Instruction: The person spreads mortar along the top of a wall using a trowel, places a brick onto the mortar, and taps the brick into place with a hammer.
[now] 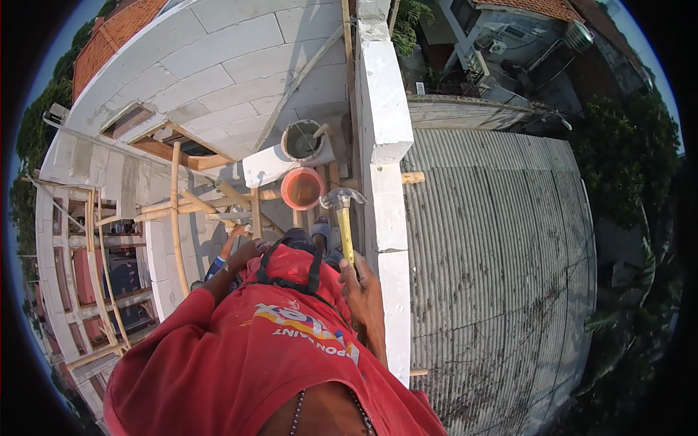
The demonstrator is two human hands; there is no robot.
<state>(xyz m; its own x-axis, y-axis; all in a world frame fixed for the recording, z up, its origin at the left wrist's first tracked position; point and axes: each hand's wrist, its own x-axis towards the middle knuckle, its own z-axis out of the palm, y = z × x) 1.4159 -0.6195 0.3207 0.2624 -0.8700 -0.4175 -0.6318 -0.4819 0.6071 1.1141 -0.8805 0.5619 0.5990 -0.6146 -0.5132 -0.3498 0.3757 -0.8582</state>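
Observation:
My right hand (pixel 358 283) grips a hammer with a yellow handle (pixel 345 232) and steel claw head, held upright beside a white block wall (pixel 385 218). My left hand (pixel 251 251) is curled at my waist beside a black strap (pixel 313 270); what it holds, if anything, is hidden. Beyond the hammer, a red bucket (pixel 304 174) with brownish contents stands on bamboo and wooden scaffolding (pixel 177 225). A grey-black bucket (pixel 294 138) with a pale handle sticking out rests on a white slab (pixel 265 168) behind it.
A co-worker's hand (pixel 237 229) and blue sleeve show below on the left among the poles. A block wall with a wood-framed opening (pixel 182 149) rises ahead. Right of the narrow wall lies a lower corrugated roof (pixel 494 276); bamboo ends (pixel 413 177) poke out above it.

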